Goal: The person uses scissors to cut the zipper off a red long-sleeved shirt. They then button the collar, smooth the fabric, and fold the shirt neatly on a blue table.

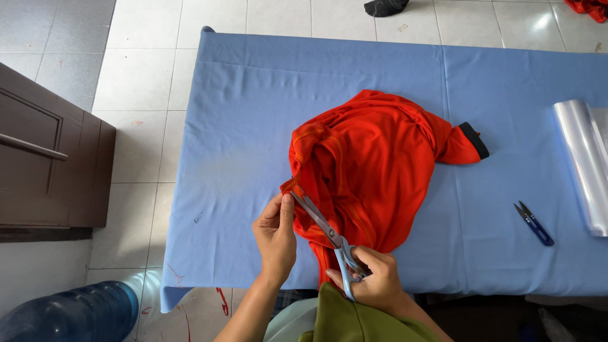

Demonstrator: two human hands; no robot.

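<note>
A crumpled orange-red garment (pixel 370 164) with a black cuff lies on a table covered in blue cloth (pixel 253 114). My left hand (pixel 276 235) pinches the garment's edge at its lower left corner. My right hand (pixel 373 278) grips the light-blue handles of a pair of scissors (pixel 326 231). The grey blades point up and left, with their tips at the pinched edge beside my left thumb.
Small blue thread snips (pixel 534 223) lie on the cloth to the right. A roll of clear plastic (pixel 582 164) rests at the right edge. A dark wooden cabinet (pixel 50 158) stands left, a blue water jug (pixel 69 313) sits on the tiled floor, and dark and red cloth lie beyond the table.
</note>
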